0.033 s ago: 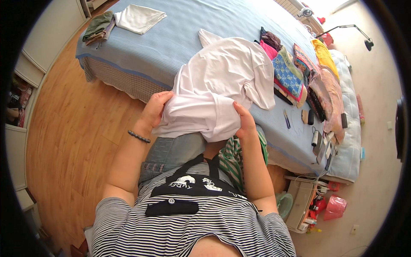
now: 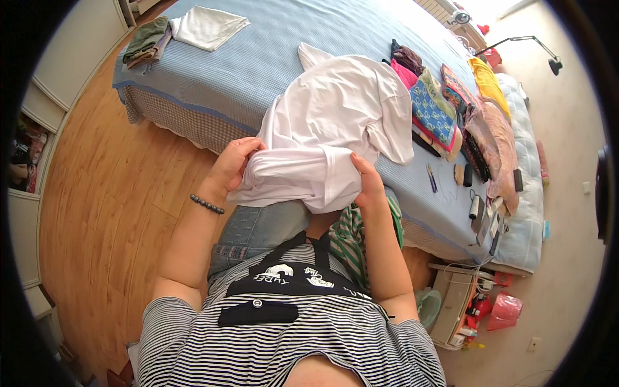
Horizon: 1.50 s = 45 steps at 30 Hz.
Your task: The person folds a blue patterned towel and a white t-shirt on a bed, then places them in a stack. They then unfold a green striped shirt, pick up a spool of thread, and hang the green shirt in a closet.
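A white T-shirt lies spread on the bed, its near end hanging over the edge onto my lap. One sleeve points to the far left and the other falls to the right. My left hand, with a dark bead bracelet on the wrist, grips the left side of the shirt's near end between thumb and fingers. The right side of the same end is pinched by my right hand, thumb on top and the other fingers partly hidden. Between my hands the cloth is gathered into loose folds.
On the blue bedspread, a folded white cloth sits beside folded dark clothes at the far left. Piled colourful clothes, scissors and small devices lie to the right. Wooden floor stretches left.
The cloth by my left hand has shifted slightly, and its fold stands a little more raised. Both hands keep their hold in nearly the same place.
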{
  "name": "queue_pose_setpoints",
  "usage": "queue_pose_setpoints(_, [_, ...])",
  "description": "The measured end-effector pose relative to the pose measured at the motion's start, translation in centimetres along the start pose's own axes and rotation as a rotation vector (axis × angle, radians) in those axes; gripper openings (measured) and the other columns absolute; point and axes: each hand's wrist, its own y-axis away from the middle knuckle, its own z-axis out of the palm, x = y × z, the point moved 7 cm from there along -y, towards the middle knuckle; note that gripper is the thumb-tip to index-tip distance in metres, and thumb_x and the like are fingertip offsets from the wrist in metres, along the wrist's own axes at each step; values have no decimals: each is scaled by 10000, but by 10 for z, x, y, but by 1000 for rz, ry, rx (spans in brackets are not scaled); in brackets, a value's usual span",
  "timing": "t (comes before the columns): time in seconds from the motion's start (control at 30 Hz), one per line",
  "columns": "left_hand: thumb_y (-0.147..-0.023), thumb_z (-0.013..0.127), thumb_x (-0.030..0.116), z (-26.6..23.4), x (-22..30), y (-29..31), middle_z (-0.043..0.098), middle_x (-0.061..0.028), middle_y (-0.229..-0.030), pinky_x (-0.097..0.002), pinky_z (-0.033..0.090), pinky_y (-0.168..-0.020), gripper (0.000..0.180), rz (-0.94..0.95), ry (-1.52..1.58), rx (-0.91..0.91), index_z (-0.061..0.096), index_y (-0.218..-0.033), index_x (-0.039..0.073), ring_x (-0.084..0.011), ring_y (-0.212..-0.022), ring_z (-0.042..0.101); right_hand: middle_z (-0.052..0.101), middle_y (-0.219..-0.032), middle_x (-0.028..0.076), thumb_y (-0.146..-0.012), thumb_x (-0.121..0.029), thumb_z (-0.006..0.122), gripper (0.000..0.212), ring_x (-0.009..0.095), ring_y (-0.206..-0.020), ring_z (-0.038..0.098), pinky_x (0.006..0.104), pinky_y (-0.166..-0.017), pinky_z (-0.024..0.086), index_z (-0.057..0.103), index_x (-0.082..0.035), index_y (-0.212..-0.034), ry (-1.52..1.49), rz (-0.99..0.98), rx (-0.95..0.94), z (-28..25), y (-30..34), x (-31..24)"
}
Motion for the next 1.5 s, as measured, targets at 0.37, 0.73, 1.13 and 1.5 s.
queue_pose_setpoints(0.37, [-939, 535, 166, 23, 2, 20, 601, -85, -1098, -283, 513, -848, 322, -73, 195, -262, 478, -1216, 12, -155, -975, 602, 650, -1014, 108, -795, -188, 689, 417, 281, -908, 625, 359, -876, 459, 597, 1, -1155, 1333, -968, 44, 84, 12, -9])
queue_pose_setpoints(0.73, [-862, 573, -5, -44, 42, 10, 616, -85, -1072, -271, 481, -909, 333, 152, 251, 47, 550, -1194, 11, -160, -987, 593, 669, -966, 86, -854, -86, 586, 226, 166, -840, 645, 303, -760, 514, 627, 39, -1037, 298, -20, -144, 51, -13, 2])
queue_pose_setpoints(1.13, [-882, 578, 57, -8, 36, 6, 602, -41, -1104, -257, 449, -878, 235, 621, -1018, 216, 609, -1113, 35, -131, -994, 556, 619, -1128, 141, -943, -244, 503, 360, 243, -993, 620, 379, -853, 510, 533, 30, -1175, -84, 82, -118, 62, 1, 0])
queue_pose_setpoints(1.5, [-976, 441, 198, 23, -72, -19, 508, -74, -1226, -301, 477, -862, 407, 89, 527, -122, 370, -1344, 39, -158, -1050, 536, 447, -718, 59, -685, -59, 637, 417, 225, -599, 516, 341, -531, 436, 620, -127, -1096, 1711, -1177, -435, 162, 126, 42])
